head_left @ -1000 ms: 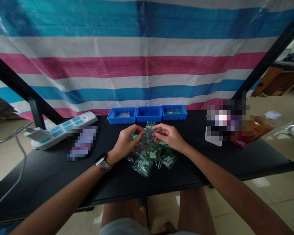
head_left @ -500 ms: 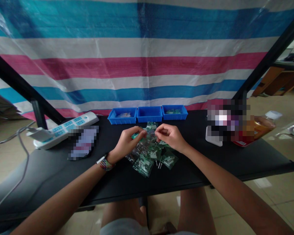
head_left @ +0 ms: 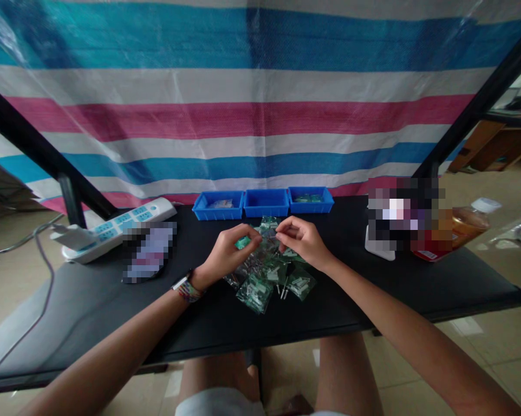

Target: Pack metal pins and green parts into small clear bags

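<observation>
Over a pile of small clear-and-green plastic bags (head_left: 255,292), my left hand (head_left: 231,249) is closed in a pinch between thumb and forefinger. Facing it a short way to the right, my right hand (head_left: 300,240) also pinches, its fingers curled. Clear plastic shows below and between the fingertips; whether it is held or lies in the pile I cannot make out. Small white and metal parts show inside several bags. Loose metal pins (head_left: 283,289) lie at the pile's near side, beside a bag with white pieces (head_left: 301,283).
Three blue trays stand behind the pile: left (head_left: 219,206) with small pieces, middle (head_left: 266,203), right (head_left: 311,200) with green bags. A white power strip (head_left: 122,228) lies left. A bottle (head_left: 472,222) and a white object (head_left: 379,245) are right. A striped sheet (head_left: 260,115) hangs behind.
Both hands stay nearly in place, still pinching above the pile. The whole view has shifted very slightly.
</observation>
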The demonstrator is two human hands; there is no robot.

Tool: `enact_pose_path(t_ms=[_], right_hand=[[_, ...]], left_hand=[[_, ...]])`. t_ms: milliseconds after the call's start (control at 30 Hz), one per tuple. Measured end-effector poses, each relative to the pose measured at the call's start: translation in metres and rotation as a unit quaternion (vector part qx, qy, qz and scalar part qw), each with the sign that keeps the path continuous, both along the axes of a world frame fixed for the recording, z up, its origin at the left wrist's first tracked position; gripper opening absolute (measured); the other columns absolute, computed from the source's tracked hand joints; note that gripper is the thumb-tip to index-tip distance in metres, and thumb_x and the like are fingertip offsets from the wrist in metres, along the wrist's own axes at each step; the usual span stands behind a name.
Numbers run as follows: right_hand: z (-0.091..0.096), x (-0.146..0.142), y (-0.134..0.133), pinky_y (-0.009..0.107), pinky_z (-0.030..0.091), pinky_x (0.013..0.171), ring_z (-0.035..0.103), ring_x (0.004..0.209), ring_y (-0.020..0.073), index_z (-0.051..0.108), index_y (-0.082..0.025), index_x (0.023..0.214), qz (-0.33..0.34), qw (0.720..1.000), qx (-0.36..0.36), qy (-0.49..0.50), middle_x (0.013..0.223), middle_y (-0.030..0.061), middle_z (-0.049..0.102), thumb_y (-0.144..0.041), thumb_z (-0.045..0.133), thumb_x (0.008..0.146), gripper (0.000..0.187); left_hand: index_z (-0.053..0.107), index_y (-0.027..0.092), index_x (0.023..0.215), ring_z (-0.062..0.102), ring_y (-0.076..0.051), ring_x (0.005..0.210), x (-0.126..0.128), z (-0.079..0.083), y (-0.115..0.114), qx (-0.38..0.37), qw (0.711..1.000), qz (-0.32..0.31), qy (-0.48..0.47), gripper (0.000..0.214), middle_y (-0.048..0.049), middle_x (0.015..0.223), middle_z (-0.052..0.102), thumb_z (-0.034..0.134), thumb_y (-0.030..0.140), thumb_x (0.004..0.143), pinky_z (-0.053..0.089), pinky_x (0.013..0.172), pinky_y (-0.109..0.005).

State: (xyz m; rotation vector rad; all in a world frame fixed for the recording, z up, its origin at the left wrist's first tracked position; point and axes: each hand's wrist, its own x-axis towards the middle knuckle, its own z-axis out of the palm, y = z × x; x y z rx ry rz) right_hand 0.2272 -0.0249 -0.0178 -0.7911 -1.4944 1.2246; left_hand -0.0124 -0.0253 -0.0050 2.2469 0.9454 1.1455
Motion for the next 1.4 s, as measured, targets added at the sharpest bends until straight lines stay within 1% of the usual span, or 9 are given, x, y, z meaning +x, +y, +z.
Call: enact_pose_path(t_ms=[333,467,567,633,733,900,1000,1100,1400], right_hand=[[0.002,0.004,0.002,0.029,0.058,0.061,0.069,0.059,0.0166,0.066,-0.02,0.081,0.007,1.0,-0.008,0.0,0.067,-0.0015,0.069,-0.039,0.09,0.077,0.03],[0.001,0.003,0.026,0.029,0.059,0.061,0.07,0.058,0.0163,0.069,-0.02,0.079,-0.097,0.994,0.015,0.04,0.065,-0.0005,0.069,-0.039,0.087,0.078,0.027],[0.004,0.002,0.053,0.03,0.062,0.061,0.072,0.06,0.0172,0.073,-0.019,0.085,-0.17,0.984,0.011,0.059,0.077,0.0031,0.075,-0.044,0.086,0.075,0.03],[0.006,0.003,0.069,0.031,0.061,0.056,0.073,0.059,0.018,0.076,-0.018,0.094,-0.165,0.986,0.02,0.015,0.086,0.0055,0.078,-0.046,0.082,0.077,0.033],[0.007,0.009,0.082,0.028,0.053,0.05,0.068,0.053,0.017,0.077,-0.018,0.093,-0.197,0.972,0.079,-0.105,0.08,0.005,0.076,-0.04,0.072,0.084,0.025],[-0.004,0.013,0.076,0.03,0.053,0.069,0.072,0.071,0.0191,0.081,-0.021,0.088,-0.163,0.907,0.172,-0.349,0.092,0.0044,0.081,-0.023,0.069,0.088,0.012],[-0.009,0.005,0.067,0.032,0.052,0.077,0.075,0.091,0.0246,0.084,-0.023,0.098,-0.174,0.859,0.16,-0.454,0.104,0.0061,0.082,-0.031,0.076,0.09,0.014],[-0.011,-0.005,0.062,0.031,0.051,0.077,0.074,0.1,0.0267,0.083,-0.023,0.11,-0.198,0.84,0.128,-0.49,0.112,0.0075,0.081,-0.037,0.079,0.091,0.023],[-0.023,-0.003,0.065,0.029,0.046,0.077,0.065,0.084,0.0203,0.074,-0.018,0.078,-0.171,0.88,0.139,-0.42,0.086,0.0055,0.07,-0.024,0.082,0.086,0.013]], left_hand=[[0.072,0.019,0.087,0.07,-0.019,0.083,-0.001,-0.001,0.0,-0.011,1.0,-0.006,0.02,0.036,-0.005,0.087,0.074,0.055,0.042,0.11,0.051,0.079,-0.029],[0.072,0.019,0.091,0.07,-0.021,0.088,-0.003,-0.002,-0.001,-0.013,1.0,0.007,0.028,0.038,-0.0063,0.092,0.074,0.051,0.043,0.112,0.051,0.082,-0.031],[0.071,0.02,0.092,0.07,-0.021,0.089,-0.005,-0.005,0.0,-0.015,0.999,0.006,0.033,0.038,-0.0061,0.094,0.074,0.05,0.044,0.112,0.051,0.083,-0.032],[0.071,0.02,0.093,0.07,-0.021,0.089,-0.006,-0.007,0.002,-0.018,0.999,0.003,0.04,0.038,-0.0061,0.094,0.074,0.048,0.044,0.112,0.051,0.083,-0.032],[0.072,0.02,0.094,0.07,-0.021,0.088,-0.009,-0.009,0.004,-0.025,0.999,0.006,0.048,0.039,-0.006,0.093,0.074,0.047,0.043,0.113,0.051,0.083,-0.032],[0.071,0.02,0.092,0.071,-0.021,0.088,-0.01,-0.007,0.004,-0.02,0.998,0.009,0.058,0.038,-0.0057,0.091,0.075,0.048,0.042,0.112,0.052,0.082,-0.032],[0.071,0.02,0.09,0.07,-0.021,0.086,-0.009,-0.006,0.003,-0.013,0.998,0.016,0.059,0.038,-0.0059,0.089,0.074,0.048,0.042,0.111,0.052,0.081,-0.033],[0.071,0.02,0.09,0.07,-0.021,0.085,-0.008,-0.007,0.004,-0.012,0.998,0.013,0.057,0.037,-0.006,0.089,0.074,0.049,0.041,0.11,0.051,0.08,-0.032],[0.071,0.02,0.092,0.069,-0.021,0.088,-0.008,-0.011,0.009,-0.015,0.997,0.008,0.072,0.038,-0.0066,0.091,0.074,0.048,0.043,0.111,0.051,0.083,-0.033]])
